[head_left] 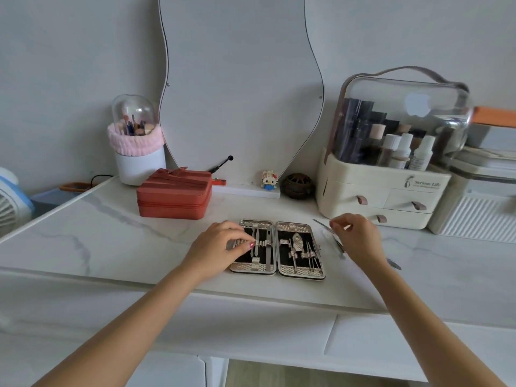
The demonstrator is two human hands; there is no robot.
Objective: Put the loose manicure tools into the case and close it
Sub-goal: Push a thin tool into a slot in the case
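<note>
The manicure case (293, 272) lies open flat on the white marble table, with several metal tools strapped into its two black-lined halves. My left hand (220, 247) rests on the left half, its fingertips on the tools there. To the right of the case, my right hand (356, 236) pinches a thin metal tool (321, 223) whose tip points up and left. More loose tools lie on the table under and beside this hand: a slim one (340, 248) and one with a flat end (394, 264) sticking out past my wrist.
A red zipped box (174, 196) stands behind the case on the left. A cosmetics organiser (391, 174) with drawers sits at the back right, close to my right hand. A wavy mirror (240, 79), a brush holder (138, 152) and small ornaments line the wall.
</note>
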